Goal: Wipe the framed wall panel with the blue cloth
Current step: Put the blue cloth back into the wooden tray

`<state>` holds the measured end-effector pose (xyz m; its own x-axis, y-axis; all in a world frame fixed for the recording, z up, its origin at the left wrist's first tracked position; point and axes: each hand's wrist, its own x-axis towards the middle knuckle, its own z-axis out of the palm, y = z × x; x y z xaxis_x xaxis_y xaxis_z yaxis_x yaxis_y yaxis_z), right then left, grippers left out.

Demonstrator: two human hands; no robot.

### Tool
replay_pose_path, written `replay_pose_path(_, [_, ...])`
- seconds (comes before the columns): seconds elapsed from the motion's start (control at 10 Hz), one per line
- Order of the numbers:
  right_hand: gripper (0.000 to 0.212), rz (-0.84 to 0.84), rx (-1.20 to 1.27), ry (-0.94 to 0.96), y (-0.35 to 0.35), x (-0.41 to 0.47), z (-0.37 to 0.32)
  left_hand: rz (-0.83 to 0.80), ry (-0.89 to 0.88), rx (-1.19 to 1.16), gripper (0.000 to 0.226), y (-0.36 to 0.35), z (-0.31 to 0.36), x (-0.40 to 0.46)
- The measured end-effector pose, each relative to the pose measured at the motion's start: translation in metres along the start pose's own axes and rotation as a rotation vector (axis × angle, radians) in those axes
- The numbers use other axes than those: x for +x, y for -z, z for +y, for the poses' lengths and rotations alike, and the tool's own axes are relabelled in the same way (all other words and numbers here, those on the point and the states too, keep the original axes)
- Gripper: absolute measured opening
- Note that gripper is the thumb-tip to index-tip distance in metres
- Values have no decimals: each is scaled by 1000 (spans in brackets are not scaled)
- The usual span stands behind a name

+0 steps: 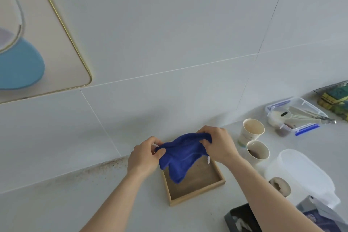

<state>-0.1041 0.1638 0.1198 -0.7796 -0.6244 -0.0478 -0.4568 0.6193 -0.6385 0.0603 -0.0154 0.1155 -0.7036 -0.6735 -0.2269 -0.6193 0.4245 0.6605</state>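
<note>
In the head view, the blue cloth (181, 153) is held bunched above the wooden tray (195, 181), just below centre at about six o'clock. It is pinched at one edge by the left hand (145, 156) and at the other by the right hand (218, 143), fingers clamped on the fabric. The framed wall panel (47, 43), at ten o'clock, is well apart and untouched; all the wiping is judged still to be done.

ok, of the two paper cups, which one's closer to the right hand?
The lower paper cup, with dark residue inside, sits nearest the right hand. The other cup, nearer the wall, holds pale liquid.
</note>
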Motion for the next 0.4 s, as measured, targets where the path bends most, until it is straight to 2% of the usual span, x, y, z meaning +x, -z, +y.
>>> replay_pose_path(0.1, [36, -11, 8, -3, -24, 10, 23, -17, 48, -2, 20, -32, -12, 11])
replay_pose_path(0.2, [38, -78, -6, 5, -54, 8, 46, -104, 72, 20, 36, -65, -29, 15])
replay_pose_path(0.3, [45, -288, -168, -26, -87, 0, 74, -245, 12, 185, 60, -95, -39, 11])
replay_pose_path(0.4, [67, -495, -364, -53, -112, -14, 94, -339, -78, 408, 76, -116, -52, 3])
